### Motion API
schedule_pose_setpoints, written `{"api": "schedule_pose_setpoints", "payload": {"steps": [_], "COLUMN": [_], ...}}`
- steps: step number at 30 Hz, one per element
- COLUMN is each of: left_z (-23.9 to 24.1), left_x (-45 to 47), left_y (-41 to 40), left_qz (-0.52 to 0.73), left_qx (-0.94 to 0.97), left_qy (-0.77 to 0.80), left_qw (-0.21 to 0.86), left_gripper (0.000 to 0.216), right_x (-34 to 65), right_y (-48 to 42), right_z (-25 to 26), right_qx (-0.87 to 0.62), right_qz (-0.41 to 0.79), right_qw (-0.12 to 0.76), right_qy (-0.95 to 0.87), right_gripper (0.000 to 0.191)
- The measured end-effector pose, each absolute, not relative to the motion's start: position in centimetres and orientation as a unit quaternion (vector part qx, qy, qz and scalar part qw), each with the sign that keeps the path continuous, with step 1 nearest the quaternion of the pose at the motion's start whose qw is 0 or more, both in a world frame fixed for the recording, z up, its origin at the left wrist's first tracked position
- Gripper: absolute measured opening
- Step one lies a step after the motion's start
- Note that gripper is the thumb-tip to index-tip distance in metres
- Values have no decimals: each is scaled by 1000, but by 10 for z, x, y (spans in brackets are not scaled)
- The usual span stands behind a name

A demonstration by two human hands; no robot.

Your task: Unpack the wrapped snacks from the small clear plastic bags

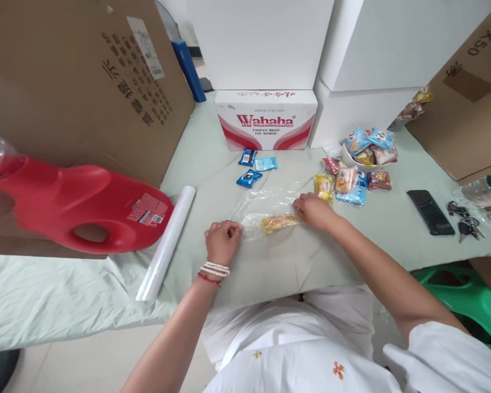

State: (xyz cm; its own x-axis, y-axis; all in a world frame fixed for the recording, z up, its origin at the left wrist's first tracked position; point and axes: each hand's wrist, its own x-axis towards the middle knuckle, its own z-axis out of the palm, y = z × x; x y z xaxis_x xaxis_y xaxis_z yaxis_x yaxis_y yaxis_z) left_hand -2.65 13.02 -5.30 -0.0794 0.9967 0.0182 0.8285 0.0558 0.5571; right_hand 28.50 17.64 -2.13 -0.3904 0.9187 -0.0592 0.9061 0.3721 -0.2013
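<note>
Clear plastic bag [265,210], crinkled and see-through, is stretched between both hands on the pale green counter [213,164]. The left hand [223,243] is curled shut, pinching the bag's left end; the right hand [313,210] is closed on its right end. Inside lies a yellow-orange snack packet [279,222], near the counter's front edge. Left of the left hand a roll of clear bags [166,244] lies slanting over the front edge. Beyond the bag sit three blue snack packets [254,166], and towards the back edge a Wahaha box [265,120].
</note>
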Motion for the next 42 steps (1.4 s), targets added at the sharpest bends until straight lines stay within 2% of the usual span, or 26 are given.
{"api": "schedule_pose_setpoints", "payload": {"steps": [4, 7, 11, 15, 18, 20, 23, 27, 31, 33, 34, 36, 37, 38, 41, 42], "left_z": [-53, -53, -51, -39, -30, -28, -33, -40, -40, -39, -38, -39, -39, -40, -42, -42], "left_x": [-28, -28, -32, -34, -23, -6, 24, 48, 47, 44, 43, 41, 41, 41, 42, 42], "left_y": [131, 131, 130, 110, 82, 67, 62, 78, 86, 85, 85, 84, 84, 84, 84, 85], "left_qz": [215, 211, 232, 314, 344, 334, 275, 182, 157, 145, 138, 131, 129, 130, 137, 140], "left_qx": [667, 664, 645, 585, 612, 718, 838, 829, 797, 799, 800, 798, 796, 794, 788, 787], "left_qy": [681, 685, 701, 748, 707, 606, 471, 529, 581, 580, 580, 584, 587, 590, 596, 597], "left_qw": [211, 214, 196, 19, -82, -72, -15, 29, 55, 63, 66, 66, 64, 63, 70, 75], "left_gripper": [14, 16, 21, 36, 28, 23, 37, 43, 39, 39, 40, 41, 41, 40, 40, 40], "right_x": [286, 268, 243, 239, 239, 238, 235, 236, 234, 228, 225, 219, 217, 217, 220, 223], "right_y": [158, 141, 132, 138, 139, 138, 139, 153, 183, 202, 211, 228, 235, 240, 240, 233], "right_z": [6, 14, -12, -40, -42, -37, -26, -12, -3, -5, -7, -11, -12, -11, -3, 1], "right_qx": [-559, -476, -421, -441, -436, -444, -462, -474, -554, -583, -595, -618, -629, -636, -609, -580], "right_qz": [82, 153, 249, 254, 264, 275, 288, 291, 172, 111, 100, 120, 148, 179, 265, 287], "right_qw": [141, 215, 168, 190, 201, 195, 167, 89, 80, 94, 90, 64, 49, 38, 32, 49], "right_qy": [-813, -839, -856, -840, -837, -830, -822, -827, -811, -799, -793, -774, -761, -749, -747, -760], "right_gripper": [20, 25, 28, 33, 33, 32, 30, 25, 30, 39, 51, 78, 82, 76, 31, 23]}}
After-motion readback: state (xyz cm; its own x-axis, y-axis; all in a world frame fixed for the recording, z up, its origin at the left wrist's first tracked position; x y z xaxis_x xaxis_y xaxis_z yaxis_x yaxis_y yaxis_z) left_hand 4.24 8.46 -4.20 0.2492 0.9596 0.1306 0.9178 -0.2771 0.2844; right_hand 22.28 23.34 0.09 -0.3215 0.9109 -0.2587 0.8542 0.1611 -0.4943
